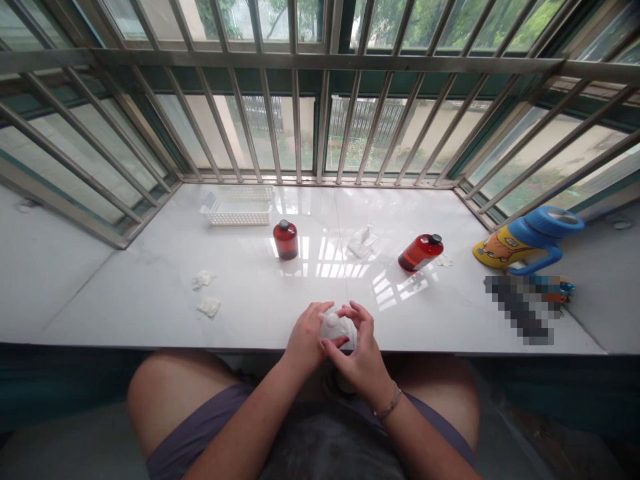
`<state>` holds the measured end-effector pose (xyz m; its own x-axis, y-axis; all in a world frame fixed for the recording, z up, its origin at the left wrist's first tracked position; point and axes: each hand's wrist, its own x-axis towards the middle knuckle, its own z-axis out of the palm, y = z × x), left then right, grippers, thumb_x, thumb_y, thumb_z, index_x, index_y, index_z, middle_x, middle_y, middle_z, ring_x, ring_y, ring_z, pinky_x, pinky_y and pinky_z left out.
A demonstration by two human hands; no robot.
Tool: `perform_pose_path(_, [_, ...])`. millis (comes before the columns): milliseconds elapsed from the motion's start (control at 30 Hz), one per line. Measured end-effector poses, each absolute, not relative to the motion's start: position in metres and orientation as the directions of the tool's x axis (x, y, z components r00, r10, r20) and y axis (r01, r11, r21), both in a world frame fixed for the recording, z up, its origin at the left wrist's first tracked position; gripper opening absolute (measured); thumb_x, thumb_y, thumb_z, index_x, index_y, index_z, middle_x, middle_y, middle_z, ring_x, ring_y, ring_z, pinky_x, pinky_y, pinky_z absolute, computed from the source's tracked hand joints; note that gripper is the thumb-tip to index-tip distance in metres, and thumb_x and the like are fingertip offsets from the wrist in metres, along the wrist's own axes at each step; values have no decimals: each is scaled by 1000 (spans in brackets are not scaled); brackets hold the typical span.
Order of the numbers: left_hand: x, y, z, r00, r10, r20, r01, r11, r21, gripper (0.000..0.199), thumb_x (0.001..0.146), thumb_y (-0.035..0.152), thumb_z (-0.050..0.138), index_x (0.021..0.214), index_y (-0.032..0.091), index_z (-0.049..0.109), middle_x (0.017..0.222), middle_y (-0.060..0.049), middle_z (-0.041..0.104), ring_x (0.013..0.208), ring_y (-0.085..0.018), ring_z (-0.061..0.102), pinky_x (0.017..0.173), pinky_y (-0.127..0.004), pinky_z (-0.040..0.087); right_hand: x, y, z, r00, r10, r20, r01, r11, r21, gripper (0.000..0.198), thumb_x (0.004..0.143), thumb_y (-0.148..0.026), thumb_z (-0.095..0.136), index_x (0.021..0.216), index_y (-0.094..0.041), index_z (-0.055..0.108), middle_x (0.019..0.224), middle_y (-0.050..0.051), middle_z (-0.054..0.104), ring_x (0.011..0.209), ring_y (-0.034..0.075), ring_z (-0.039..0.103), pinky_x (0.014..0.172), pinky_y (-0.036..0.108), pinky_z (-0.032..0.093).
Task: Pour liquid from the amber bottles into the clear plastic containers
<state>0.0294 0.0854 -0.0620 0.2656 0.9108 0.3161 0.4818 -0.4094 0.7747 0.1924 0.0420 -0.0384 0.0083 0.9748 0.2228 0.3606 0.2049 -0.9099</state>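
Observation:
Close to the table's front edge, my left hand (307, 337) curls around a small crumpled piece of clear plastic, seemingly a bag (334, 327), with a rounded whitish part inside. My right hand (361, 343) holds it from the other side, thumb below and bent fingers above. Exactly what is inside the plastic cannot be made out. Beyond the hands, a red-brown bottle (286, 241) with a black cap stands upright. Farther right, a second red-brown bottle (421, 253) appears tilted by the wide view. Between them lies another clear plastic bag (363, 243) holding a whitish piece.
A white perforated basket (237, 217) sits at the back left. Crumpled white scraps (209, 307) lie on the left of the glossy white table (150, 280). A yellow-and-blue jug (520, 240) stands at the right, near a blurred-out dark object. Metal window bars (320, 63) close off the back.

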Motion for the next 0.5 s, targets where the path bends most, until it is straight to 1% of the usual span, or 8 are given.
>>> perform_pose_path(67, [30,86,-61,270,911,311,486,-408,773,70,83,41,94,142,25,58,129,-10,70,118,-30,72,104,-51,63,193,42,-37,-57,972,227,347,232,-909,85,93,-33,80,160,-28,29,147,15,65,153,32,53,128,61,42])
perform_pose_path(133, [30,86,-59,269,912,310,492,-407,770,69,84,41,93,142,25,58,128,-10,71,119,-31,72,105,-52,62,193,42,-36,-25,968,250,346,243,-906,83,94,-32,77,161,-28,28,151,16,62,155,32,50,129,62,40])
perform_pose_path(200, [31,86,-59,266,916,302,499,-399,770,67,86,42,91,142,25,58,129,-11,71,120,-32,72,106,-53,62,192,42,-36,71,962,265,357,223,-907,78,95,-31,75,159,-27,30,146,16,63,152,31,54,129,62,41])
perform_pose_path(267, [30,85,-59,264,920,290,496,-387,777,67,86,42,91,142,26,58,130,-11,70,120,-32,72,107,-53,61,192,42,-37,88,966,242,359,196,-913,74,95,-31,75,156,-28,33,138,14,66,146,31,59,126,61,45])
perform_pose_path(300, [30,85,-59,265,921,286,490,-384,783,67,86,42,91,143,26,58,131,-10,70,121,-31,72,106,-52,61,192,42,-38,52,974,220,355,188,-916,75,94,-32,76,156,-28,34,138,13,67,144,31,61,125,60,47])
perform_pose_path(367, [29,85,-60,269,921,283,477,-382,791,68,85,41,92,143,27,58,132,-9,70,122,-30,71,107,-51,61,192,41,-40,-24,982,189,348,186,-919,81,93,-33,79,159,-29,33,147,15,63,145,31,60,123,57,50])
perform_pose_path(433, [29,85,-61,268,920,285,478,-384,790,69,85,41,92,143,27,58,132,-9,70,122,-30,71,107,-51,61,191,40,-42,1,980,200,351,187,-918,81,91,-35,80,158,-28,34,153,16,58,145,32,60,124,57,50])
perform_pose_path(500, [29,85,-62,268,918,293,485,-391,782,70,84,41,93,143,27,57,132,-10,70,122,-31,71,107,-51,60,191,40,-42,73,974,215,352,176,-919,76,91,-36,80,154,-28,38,148,16,60,141,32,62,123,57,51])
